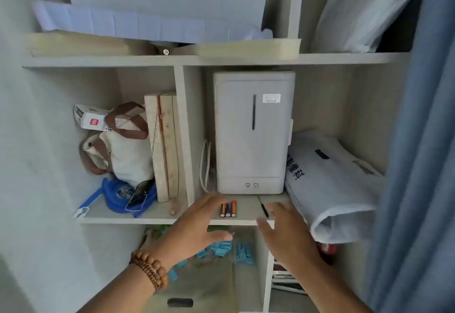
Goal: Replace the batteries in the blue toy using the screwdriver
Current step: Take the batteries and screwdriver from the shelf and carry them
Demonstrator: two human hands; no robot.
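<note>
Three small batteries (228, 209) lie side by side on the middle shelf (246, 218), in front of a white box-shaped appliance. A thin black screwdriver (263, 206) lies on the same shelf, just right of them. My left hand (199, 226), with a bead bracelet on the wrist, is open with its fingertips close to the left of the batteries. My right hand (285, 234) is open too, its fingers next to the screwdriver's handle. Neither hand holds anything. A blue coiled object (118, 194) rests in the left compartment; I cannot tell if it is the toy.
The white appliance (252, 133) fills the compartment behind the batteries. A white printed bag (330, 184) juts out at the right. Books (165, 145) and a canvas bag (123, 150) fill the left compartment. Blue bits (231, 251) lie on the shelf below. A blue curtain (418, 152) hangs at right.
</note>
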